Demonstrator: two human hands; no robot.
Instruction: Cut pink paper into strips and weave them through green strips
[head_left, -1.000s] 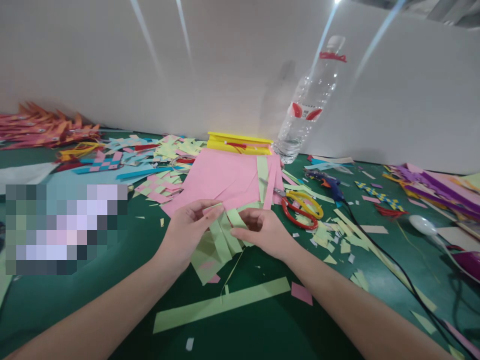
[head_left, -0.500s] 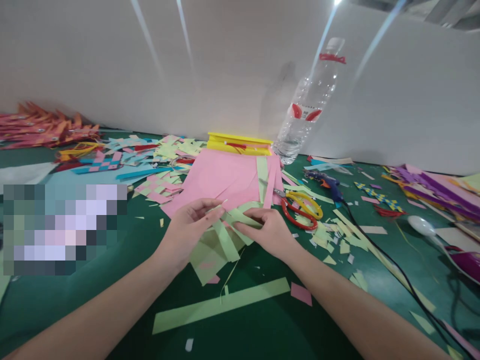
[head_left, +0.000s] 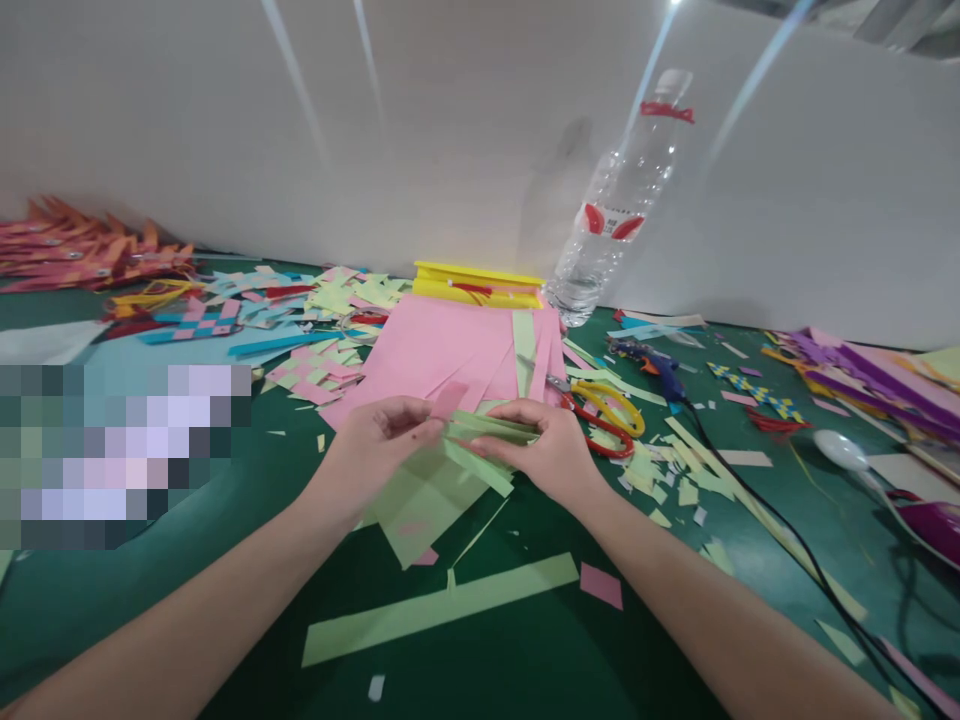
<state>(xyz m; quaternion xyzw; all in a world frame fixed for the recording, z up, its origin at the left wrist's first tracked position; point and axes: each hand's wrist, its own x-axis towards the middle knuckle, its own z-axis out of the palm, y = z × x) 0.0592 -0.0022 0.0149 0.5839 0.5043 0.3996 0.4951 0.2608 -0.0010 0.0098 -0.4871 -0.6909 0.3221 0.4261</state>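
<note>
Between my hands is a bundle of green paper strips (head_left: 480, 455) with a short pink strip (head_left: 448, 400) at its left end. My left hand (head_left: 394, 435) pinches that left end between thumb and fingers. My right hand (head_left: 544, 445) closes on the right part of the green strips, thumb below and fingers above. Below the hands lies a green paper sheet (head_left: 420, 505) on the table, partly hidden by them. Just beyond are pink paper sheets (head_left: 420, 350). Red and yellow scissors (head_left: 611, 420) rest close to my right hand.
A clear plastic bottle (head_left: 615, 215) leans by the wall behind a yellow tray (head_left: 480, 285). To the right lie a blue glue gun (head_left: 652, 365) with a black cord, green scraps and a white spoon (head_left: 840, 450). A long green strip (head_left: 442, 608) lies in front.
The green strips have swung from crossing and pointing down to lying more nearly side by side toward my right hand. The pink strip now shows above my left thumb.
</note>
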